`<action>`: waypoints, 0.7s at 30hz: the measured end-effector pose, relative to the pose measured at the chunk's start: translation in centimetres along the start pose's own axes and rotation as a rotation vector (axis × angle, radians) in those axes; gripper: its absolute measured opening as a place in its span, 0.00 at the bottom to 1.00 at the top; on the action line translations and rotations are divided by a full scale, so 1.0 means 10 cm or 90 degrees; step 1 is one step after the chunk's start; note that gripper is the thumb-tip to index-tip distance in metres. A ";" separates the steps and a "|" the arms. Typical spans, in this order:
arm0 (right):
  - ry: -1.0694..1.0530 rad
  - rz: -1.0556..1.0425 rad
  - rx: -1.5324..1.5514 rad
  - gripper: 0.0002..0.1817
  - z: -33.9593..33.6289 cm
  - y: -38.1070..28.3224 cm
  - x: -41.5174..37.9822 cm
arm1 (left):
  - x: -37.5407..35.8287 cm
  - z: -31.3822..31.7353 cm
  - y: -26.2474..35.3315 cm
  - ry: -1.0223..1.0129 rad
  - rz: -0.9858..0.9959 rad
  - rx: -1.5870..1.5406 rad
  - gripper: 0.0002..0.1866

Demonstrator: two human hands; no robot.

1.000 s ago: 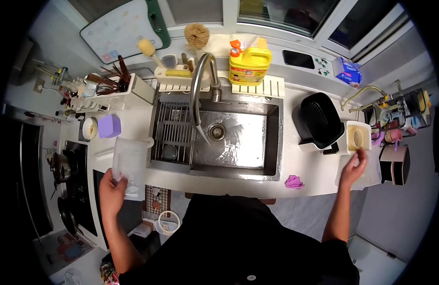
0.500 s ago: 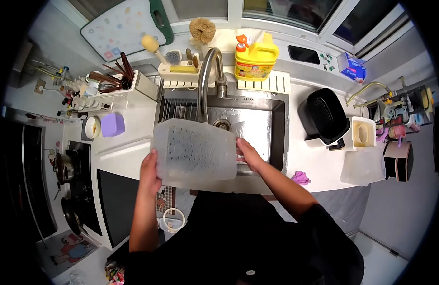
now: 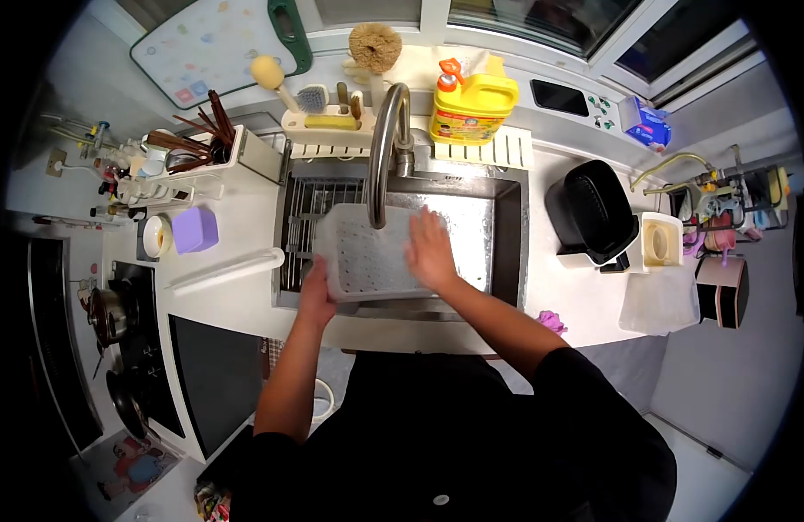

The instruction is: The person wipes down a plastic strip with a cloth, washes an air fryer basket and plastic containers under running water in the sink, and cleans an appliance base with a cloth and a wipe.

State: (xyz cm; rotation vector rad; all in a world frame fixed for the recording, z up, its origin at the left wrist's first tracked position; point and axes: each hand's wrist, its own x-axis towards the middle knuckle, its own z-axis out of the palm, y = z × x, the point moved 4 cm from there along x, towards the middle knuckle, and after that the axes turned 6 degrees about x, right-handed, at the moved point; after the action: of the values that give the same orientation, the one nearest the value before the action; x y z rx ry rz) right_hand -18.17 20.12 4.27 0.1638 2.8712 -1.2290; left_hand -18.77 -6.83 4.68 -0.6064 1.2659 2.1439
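I have the perforated plastic tray (image 3: 367,252) down in the sink (image 3: 497,261), toward its left half, lying partly over the wire rack (image 3: 302,230) that sits along the sink's left wall and directly beneath the curved faucet (image 3: 383,139); my left hand (image 3: 315,296) curls around the tray's near left corner by the sink's front edge, fingers closed on its rim, while my right hand (image 3: 430,248) lies nearly flat and spread on the tray's right side, pressing rather than gripping; whether the right thumb hooks under the edge I cannot tell. As I judge it, the chief risk is the faucet spout, which hangs right over the tray's middle; lifting or tilting the tray upward could knock it against the spout. The tray looks wet and smooth, and with only one hand truly holding it, it could slide off the rack and clatter into the basin. A sharp tilt might also throw water over the front edge of the counter (image 3: 245,209) onto me. The yellow detergent bottle (image 3: 473,109) and the brush caddy (image 3: 328,117) stand along the back edge of the sink, well apart from my hands; the black basket (image 3: 593,209) on the right side of the counter is likewise clear.
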 end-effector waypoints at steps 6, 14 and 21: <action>-0.090 -0.036 -0.074 0.52 -0.03 -0.56 0.16 | 0.13 0.18 -0.20 -0.069 -0.005 -0.048 0.32; -0.046 -0.281 -0.026 0.43 0.07 -0.99 0.24 | 0.19 -0.02 -0.43 -0.051 0.011 0.016 0.30; -0.176 -0.327 0.015 0.40 -0.11 -0.69 0.50 | 0.27 0.16 -0.45 -0.092 -0.015 -0.095 0.31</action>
State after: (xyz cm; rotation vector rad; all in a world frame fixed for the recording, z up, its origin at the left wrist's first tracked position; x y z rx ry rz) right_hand -23.80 16.61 9.70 -0.7265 2.7312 -1.2200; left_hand -17.89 -2.99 0.87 -0.5137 1.0235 2.2334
